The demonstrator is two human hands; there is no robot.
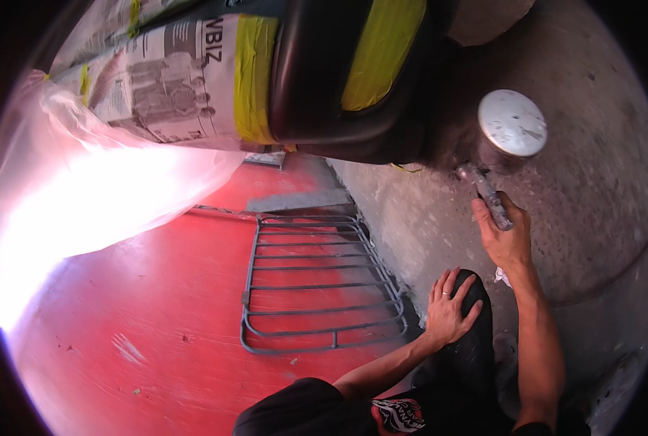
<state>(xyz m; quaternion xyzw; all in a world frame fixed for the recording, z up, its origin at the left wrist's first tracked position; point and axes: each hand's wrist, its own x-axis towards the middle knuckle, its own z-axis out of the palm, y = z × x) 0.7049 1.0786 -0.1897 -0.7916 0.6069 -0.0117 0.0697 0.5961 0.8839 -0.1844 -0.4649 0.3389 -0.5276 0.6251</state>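
Note:
My right hand [509,236] is wrapped round the grip of a paint spray gun with a round, white-lidded cup [513,125] on top. Just left of the gun is a dark, glossy vehicle panel [309,80], with a gap between them. Yellow-green masking tape [385,51] covers a strip of that panel. More tape edges the newspaper [171,80] that masks the part beside it. On my bent knee [476,291] rests my left hand [451,312], fingers spread and holding nothing; a ring shows on one finger.
A dark metal rack [316,288] lies on the red floor [164,312], near my left arm. Clear plastic sheeting [55,131] hangs at the left, with bright light glaring through. Rough grey concrete [425,218] stretches along the right.

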